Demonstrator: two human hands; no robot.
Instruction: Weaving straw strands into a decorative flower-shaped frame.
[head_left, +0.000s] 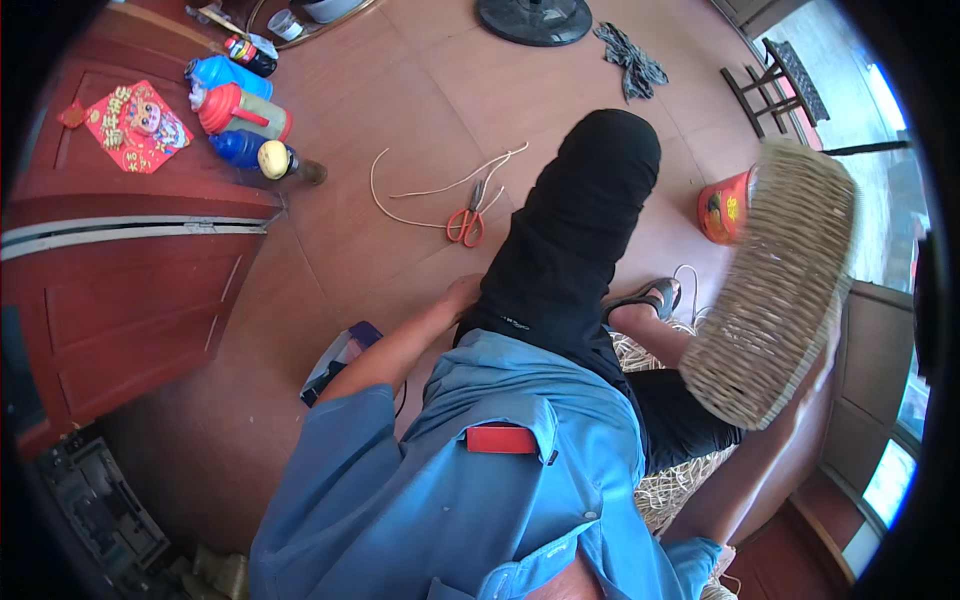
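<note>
My left hand (462,294) rests beside my black-clad raised leg (570,210), its fingers partly hidden by the trousers. My right forearm (770,440) reaches up on the right to a woven straw-coloured panel (762,280), blurred at its top; the hand is hidden behind it. Pale twisted strands (660,500) lie beneath me, around my bent right leg. On the tiled floor ahead, orange-handled scissors (467,225) lie among loose cords (410,193).
Bottles and flasks (245,117) stand by the red doors (130,330) at left. A fan base (533,16) and grey cloth (630,62) are ahead. A red bucket (722,205) and dark stool (790,85) stand right. A bag (335,355) lies by my left elbow.
</note>
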